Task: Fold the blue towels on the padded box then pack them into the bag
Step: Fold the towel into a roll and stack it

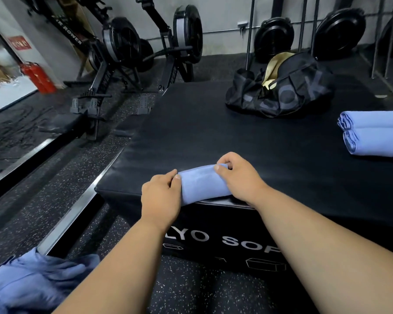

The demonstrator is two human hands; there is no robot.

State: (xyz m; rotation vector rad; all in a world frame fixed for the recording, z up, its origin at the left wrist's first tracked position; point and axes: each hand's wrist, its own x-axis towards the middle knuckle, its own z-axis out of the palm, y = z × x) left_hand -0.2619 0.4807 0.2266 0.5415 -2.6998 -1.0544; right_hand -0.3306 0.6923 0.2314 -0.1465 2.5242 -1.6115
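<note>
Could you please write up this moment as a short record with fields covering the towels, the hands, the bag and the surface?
surface: padded box, black, lettering on its front
towel in work: blue towel, folded small, at the box's near edge
left hand: grips the towel's left end
right hand: grips the towel's right end
finished towels: two folded towels, side by side, touching, at the right edge
bag: black, open, on the box's far side, no towel visible inside
unfolded cloth: blue heap, lower left
</note>
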